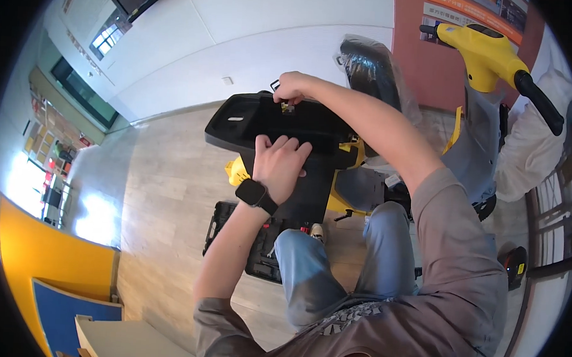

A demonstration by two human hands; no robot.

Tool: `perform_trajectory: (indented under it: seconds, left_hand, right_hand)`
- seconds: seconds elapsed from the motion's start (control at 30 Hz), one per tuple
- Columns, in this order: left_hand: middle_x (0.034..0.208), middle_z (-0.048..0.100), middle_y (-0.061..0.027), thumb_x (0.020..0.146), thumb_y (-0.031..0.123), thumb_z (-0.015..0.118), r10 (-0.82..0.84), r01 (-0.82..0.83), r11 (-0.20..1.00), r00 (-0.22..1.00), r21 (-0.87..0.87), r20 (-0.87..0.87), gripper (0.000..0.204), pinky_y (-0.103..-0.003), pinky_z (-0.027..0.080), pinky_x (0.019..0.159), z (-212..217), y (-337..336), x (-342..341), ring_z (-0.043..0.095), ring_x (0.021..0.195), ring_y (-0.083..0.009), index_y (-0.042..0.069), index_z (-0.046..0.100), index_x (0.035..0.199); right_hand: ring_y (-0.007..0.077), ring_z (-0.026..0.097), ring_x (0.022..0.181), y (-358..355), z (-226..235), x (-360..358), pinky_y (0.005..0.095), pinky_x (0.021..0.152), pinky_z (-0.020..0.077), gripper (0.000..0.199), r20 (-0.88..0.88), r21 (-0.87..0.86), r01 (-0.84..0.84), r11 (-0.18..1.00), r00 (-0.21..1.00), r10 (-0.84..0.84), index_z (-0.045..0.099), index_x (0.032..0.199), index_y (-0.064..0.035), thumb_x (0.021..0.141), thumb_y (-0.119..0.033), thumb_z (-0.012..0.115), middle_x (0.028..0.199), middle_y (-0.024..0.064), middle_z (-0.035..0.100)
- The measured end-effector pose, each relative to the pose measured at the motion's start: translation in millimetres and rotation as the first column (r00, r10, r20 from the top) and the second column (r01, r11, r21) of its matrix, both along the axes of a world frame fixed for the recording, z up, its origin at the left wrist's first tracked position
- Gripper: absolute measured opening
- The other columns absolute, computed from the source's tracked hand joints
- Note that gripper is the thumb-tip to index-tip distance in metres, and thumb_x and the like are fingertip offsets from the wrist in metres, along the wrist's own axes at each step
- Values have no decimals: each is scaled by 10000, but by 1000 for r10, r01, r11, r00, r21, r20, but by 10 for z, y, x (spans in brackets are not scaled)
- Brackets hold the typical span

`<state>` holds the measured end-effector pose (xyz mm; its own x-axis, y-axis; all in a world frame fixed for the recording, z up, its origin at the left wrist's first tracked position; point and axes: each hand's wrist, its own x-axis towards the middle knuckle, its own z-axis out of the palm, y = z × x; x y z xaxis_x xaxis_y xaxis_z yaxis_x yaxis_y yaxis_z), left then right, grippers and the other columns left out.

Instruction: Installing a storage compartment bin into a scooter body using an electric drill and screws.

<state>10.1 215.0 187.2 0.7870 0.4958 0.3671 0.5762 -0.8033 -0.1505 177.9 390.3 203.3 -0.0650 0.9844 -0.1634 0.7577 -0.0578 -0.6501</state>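
Observation:
A long black plastic tub (237, 128) with a deep hollow lies across a yellow and black frame in front of me. My left hand (279, 162), a dark watch on its wrist, has its fingers curled over the tub's near rim. My right hand (292, 87) is closed at the far rim, beside a small black loop (275, 85). Just below those fingers sits a small dark and yellow piece (288, 108); whether they hold it I cannot tell. Whatever is inside the right hand is hidden.
An open black tool case (263, 267) lies on the floor by my legs. To the right stands a yellow scooter front with handlebars (489, 56). Behind the tub is a plastic-wrapped black seat (369, 70). A yellow part (237, 171) shows below the tub.

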Motion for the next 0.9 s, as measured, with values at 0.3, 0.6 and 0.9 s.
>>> perform_trajectory:
  seconds: [0.3, 0.6, 0.9]
  left_hand:
    - [885, 640, -26, 660, 213, 822, -36, 37, 999, 987, 2, -159, 396, -425, 363, 805, 645, 526, 368, 610, 972, -222, 132, 635, 1000]
    - [996, 682, -74, 618, 181, 851, -78, 52, 991, 975, -125, -210, 537, -435, 374, 860, 1194, 927, 427, 623, 1021, -285, 132, 638, 1109]
    - [1014, 680, -45, 628, 149, 847, -160, 125, 985, 922, -119, -353, 542, -438, 343, 954, 1402, 1215, 923, 605, 1087, -264, 141, 624, 1122]
  right_hand:
    - [146, 666, 717, 445, 302, 360, 283, 601, 573, 156, -150, -159, 104, 982, 980, -128, 652, 947, -71, 852, -188, 692, 882, 62, 700]
    - [142, 637, 753, 824, 403, 568, 290, 650, 566, 102, -108, -176, 122, 977, 984, -142, 660, 923, -94, 885, -183, 691, 852, 53, 667]
    - [261, 668, 916, 894, 304, 1238, 403, 769, 560, 319, 283, -4, -167, 986, 945, 161, 689, 1047, -14, 787, -190, 742, 1028, 155, 700]
